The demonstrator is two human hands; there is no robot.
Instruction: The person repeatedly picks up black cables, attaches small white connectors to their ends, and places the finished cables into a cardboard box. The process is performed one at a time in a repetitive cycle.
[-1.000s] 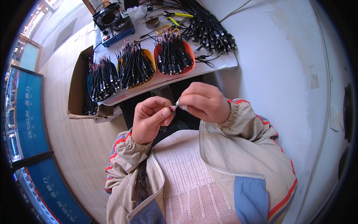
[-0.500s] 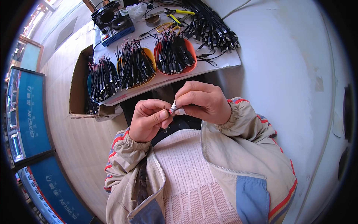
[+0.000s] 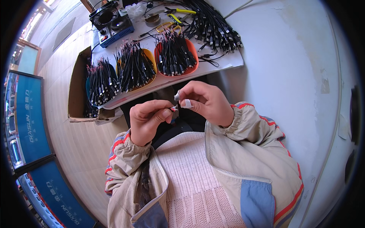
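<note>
In front of my chest, my left hand pinches the stripped end of a cable between thumb and index finger. Short red and pale wire ends poke out past the fingertips; the rest of the cable is hidden by the hand. Just to the right, my right hand holds nothing that I can see, its thumb and index finger apart. White tape wraps that thumb, and a greyish-white wrap covers a fingertip. Those fingers are close to the wire ends but do not touch them.
Beyond my hands, a white table bears a teal, a yellow and a red bin of black cables. A loose cable pile, yellow-handled pliers, scissors, a round tin and a blue fan device lie behind. A cardboard box stands left.
My right thumb and fingers have come away from the wire ends and spread apart. My left hand keeps its pinch on the cable, slightly further left.
</note>
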